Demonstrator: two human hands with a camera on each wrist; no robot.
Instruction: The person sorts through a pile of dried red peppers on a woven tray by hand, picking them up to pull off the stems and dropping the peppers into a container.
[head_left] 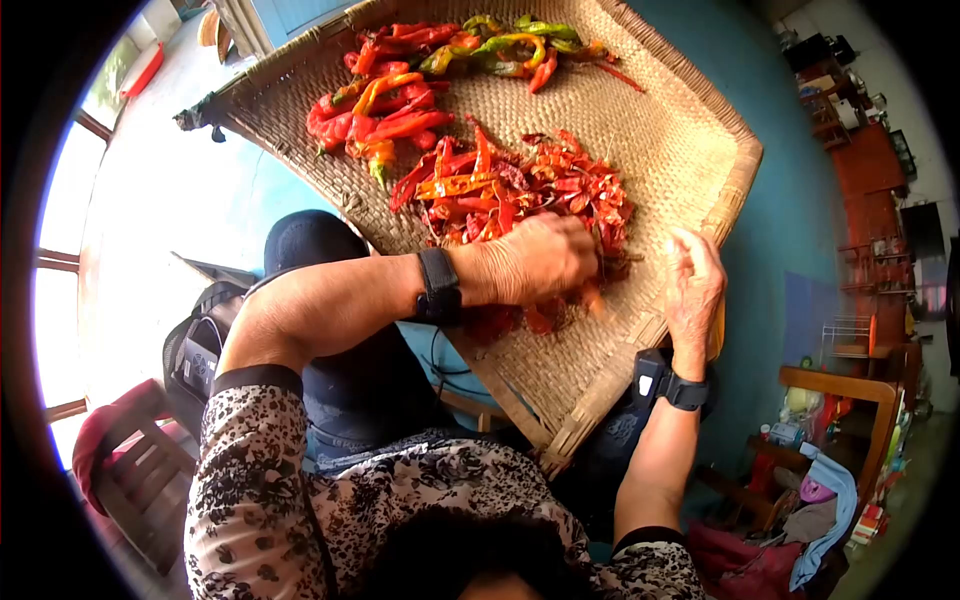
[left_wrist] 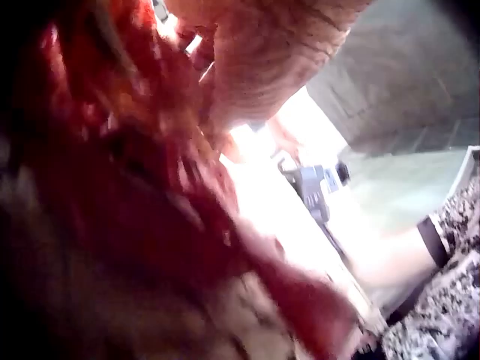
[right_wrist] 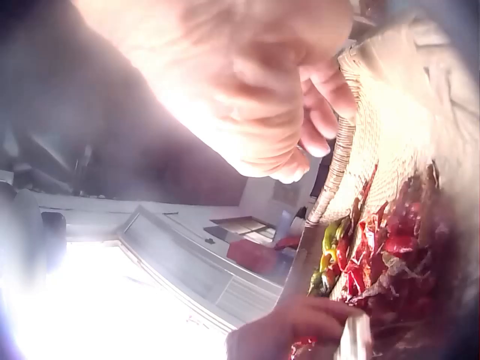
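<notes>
A pile of wrinkled red chilli peppers (head_left: 490, 190) lies in the middle of a woven tray (head_left: 690, 130). My left hand (head_left: 540, 260) is down at the near side of this pile, knuckles up, with its fingertips hidden. Close under it, red chillies (left_wrist: 180, 172) fill much of the left wrist view; I cannot tell whether the fingers hold any. My right hand (head_left: 695, 290) is by the tray's right rim, its fingers loosely bent and nothing between them. In the right wrist view these bent fingers (right_wrist: 319, 131) overlap the rim.
Glossier red chillies (head_left: 385, 110) and green-yellow ones (head_left: 510, 45) lie in separate heaps toward the tray's far side. The tray slants over the person's legs. A wooden chair (head_left: 140, 480) is at left, and a wooden-framed seat (head_left: 840, 385) heaped with cloths is at right.
</notes>
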